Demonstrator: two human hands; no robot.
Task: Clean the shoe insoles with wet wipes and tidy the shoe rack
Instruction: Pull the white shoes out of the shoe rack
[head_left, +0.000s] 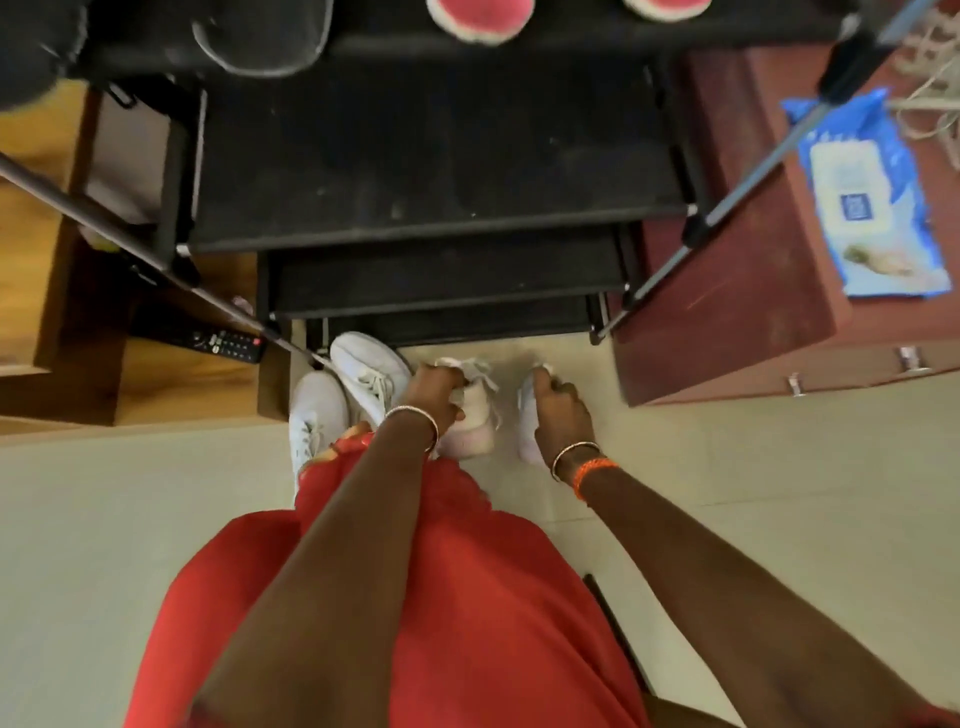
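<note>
white shoes, four on floor; left hand (434, 387) fingers grip one, right hand (558, 410) another.

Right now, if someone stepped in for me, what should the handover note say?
Left hand grips a white sneaker on the floor; right hand grips its mate. Another white pair sits left of them, by the foot of the black shoe rack. Wet wipes pack lies on the red cabinet. No wipe in hand; whether any insoles are cleaned can't be told. Middle shelves bare.
</note>
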